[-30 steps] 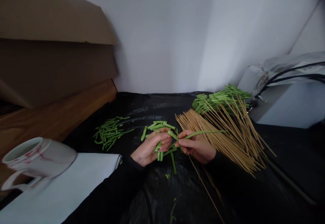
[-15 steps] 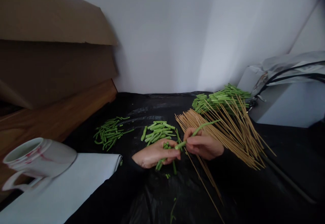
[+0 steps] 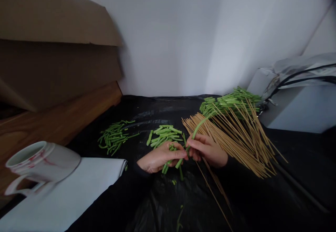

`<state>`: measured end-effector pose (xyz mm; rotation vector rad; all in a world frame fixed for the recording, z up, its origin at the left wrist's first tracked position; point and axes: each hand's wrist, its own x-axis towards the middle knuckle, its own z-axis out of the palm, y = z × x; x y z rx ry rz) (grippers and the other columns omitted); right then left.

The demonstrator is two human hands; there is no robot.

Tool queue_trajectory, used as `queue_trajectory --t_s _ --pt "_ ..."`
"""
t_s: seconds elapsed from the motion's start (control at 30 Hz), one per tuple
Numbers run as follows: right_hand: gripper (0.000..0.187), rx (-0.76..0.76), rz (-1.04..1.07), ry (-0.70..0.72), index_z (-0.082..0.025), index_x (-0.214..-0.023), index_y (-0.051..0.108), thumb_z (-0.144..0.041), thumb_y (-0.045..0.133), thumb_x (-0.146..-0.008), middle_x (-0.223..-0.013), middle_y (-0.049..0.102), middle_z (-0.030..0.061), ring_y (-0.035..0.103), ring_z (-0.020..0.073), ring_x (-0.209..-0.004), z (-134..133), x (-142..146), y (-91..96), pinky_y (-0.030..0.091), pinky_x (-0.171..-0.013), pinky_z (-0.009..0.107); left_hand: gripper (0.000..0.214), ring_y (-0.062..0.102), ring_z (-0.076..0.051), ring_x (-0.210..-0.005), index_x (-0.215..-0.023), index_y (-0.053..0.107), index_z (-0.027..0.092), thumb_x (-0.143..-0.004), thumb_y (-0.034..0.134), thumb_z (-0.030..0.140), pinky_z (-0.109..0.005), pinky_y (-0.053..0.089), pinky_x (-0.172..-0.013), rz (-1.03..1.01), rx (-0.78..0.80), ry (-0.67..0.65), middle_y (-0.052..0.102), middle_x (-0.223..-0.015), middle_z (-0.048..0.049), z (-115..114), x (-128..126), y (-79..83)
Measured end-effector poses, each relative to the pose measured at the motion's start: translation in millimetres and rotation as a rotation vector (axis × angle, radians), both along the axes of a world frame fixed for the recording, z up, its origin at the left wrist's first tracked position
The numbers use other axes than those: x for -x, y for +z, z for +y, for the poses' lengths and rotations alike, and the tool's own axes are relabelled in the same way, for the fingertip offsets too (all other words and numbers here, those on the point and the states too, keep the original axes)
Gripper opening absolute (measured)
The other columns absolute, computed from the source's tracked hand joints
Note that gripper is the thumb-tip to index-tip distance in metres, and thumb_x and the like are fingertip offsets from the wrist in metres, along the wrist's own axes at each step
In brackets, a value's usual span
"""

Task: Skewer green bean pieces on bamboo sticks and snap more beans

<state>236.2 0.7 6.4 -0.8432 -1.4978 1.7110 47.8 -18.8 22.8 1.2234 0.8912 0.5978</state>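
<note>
My left hand (image 3: 162,156) is closed round several short cut green pieces (image 3: 165,167), which stick out above and below its fingers. My right hand (image 3: 209,152) pinches a long green stalk (image 3: 198,126) that looks like a garlic scape. Its thin end curves up to the right, and its lower end passes by my left thumb and fingertips, where the two hands meet. Just behind my left hand lies a pile of short cut pieces (image 3: 166,132). Bamboo skewers (image 3: 233,151) fan out beside my right hand, some loose ones running under it towards the front.
Thin green ends (image 3: 114,137) lie heaped at the left, and a larger stack of cut stalks (image 3: 231,100) at the back right. Black plastic sheeting (image 3: 154,104) covers the surface. A white mug (image 3: 49,162), cardboard box (image 3: 60,63) and pale box with cables (image 3: 296,109) flank it.
The long stalk has tilted more upright, and its lower end has dropped to my left fingers. My right hand has shifted slightly left, closer to the left hand.
</note>
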Motion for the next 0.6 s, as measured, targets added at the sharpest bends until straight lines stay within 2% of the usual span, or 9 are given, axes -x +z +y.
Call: queue_trajectory --t_s 0.17,0.3,0.47,0.6 --pt "0.034 -0.118 -0.141 0.01 -0.017 -0.073 0.054 -0.049 0.065 -0.078 -0.056 0.06 -0.0019 0.049 0.0067 -0.042 -3.3 2.0 3.7 0.037 -0.04 0.019 0.032 0.038 -0.005 -0.047 -0.08 0.069 0.011 -0.074 0.072 0.042 -0.02 0.024 -0.042 0.017 -0.056 -0.016 0.058 -0.065 0.0002 0.7 -0.3 -2.6" --pt "0.036 -0.089 -0.139 -0.038 -0.017 -0.072 0.056 -0.051 0.06 -0.081 -0.052 0.057 -0.0029 0.047 0.0064 -0.039 -1.2 1.8 -0.2 0.034 -0.037 0.019 0.03 0.038 -0.005 -0.047 -0.078 0.069 0.011 -0.076 0.071 0.041 -0.02 0.024 -0.043 0.019 -0.068 -0.009 0.058 -0.063 0.0001 1.1 0.2 -2.7" --pt "0.031 -0.125 -0.127 -0.065 -0.017 -0.07 0.055 -0.045 0.066 -0.077 -0.054 0.059 -0.0028 0.049 0.0066 -0.04 -1.7 3.3 2.1 0.036 -0.038 0.019 0.031 0.037 -0.005 -0.046 -0.081 0.07 0.011 -0.075 0.071 0.042 -0.02 0.023 -0.042 0.046 -0.055 0.007 0.058 -0.062 0.0007 1.0 -0.4 -2.5" --pt "0.031 -0.12 -0.116 -0.086 -0.016 -0.07 0.055 -0.045 0.066 -0.077 -0.057 0.061 -0.0014 0.049 0.0063 -0.04 -1.9 3.8 1.8 0.035 -0.037 0.018 0.031 0.037 -0.005 -0.047 -0.079 0.069 0.011 -0.077 0.07 0.043 -0.02 0.024 -0.043 0.02 -0.109 0.066 0.058 -0.062 0.0001 2.1 -2.1 -6.4"
